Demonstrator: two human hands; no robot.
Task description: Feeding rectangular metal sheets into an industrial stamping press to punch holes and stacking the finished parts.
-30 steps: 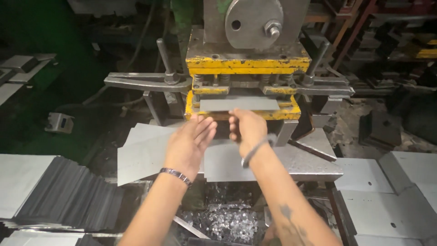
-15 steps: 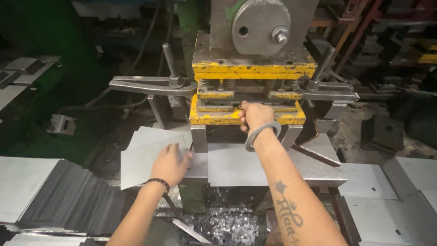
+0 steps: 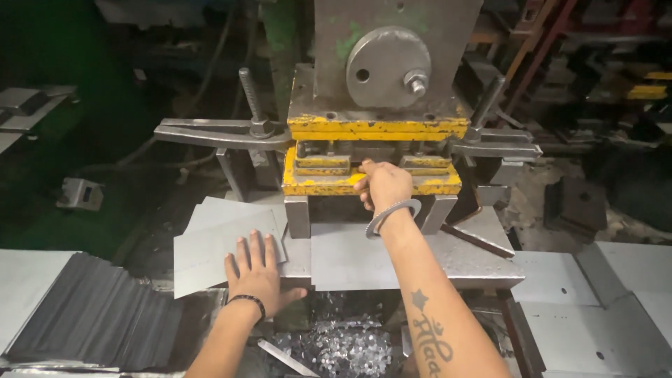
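Right hand (image 3: 383,185): I reach forward into the mouth of the punch press (image 3: 374,150), fingers curled at the slot between the upper yellow die block (image 3: 378,128) and the lower yellow die block (image 3: 329,183). I can't tell whether they pinch anything; what's under the fingertips is hidden.
Left hand (image 3: 257,276): open, palm down, fingers spread flat on the top sheet-metal blank (image 3: 210,245). Pressing, not gripping.
Blank position: under my left palm and running left and ahead of it, top of a loose fan of sheets just left of the die, its corner near the grey die post (image 3: 297,217).
Press bed: grey steel bed plate (image 3: 364,259) sits between my two hands, just below my right wrist.
Bangle: metal bangle (image 3: 392,213) on my right wrist hangs close to the lower block. Snag risk, I judge; keep the wrist low and out of the gap.
Doing it well: fingers stay at the die edge, never between the blocks; left palm holds the sheet flat so only one slides, square to the die front.
Below left hand: punched slugs (image 3: 343,346) piled in the pit, just right of my forearm.
Far left: stack of dark sheets (image 3: 91,315), well away from both hands.
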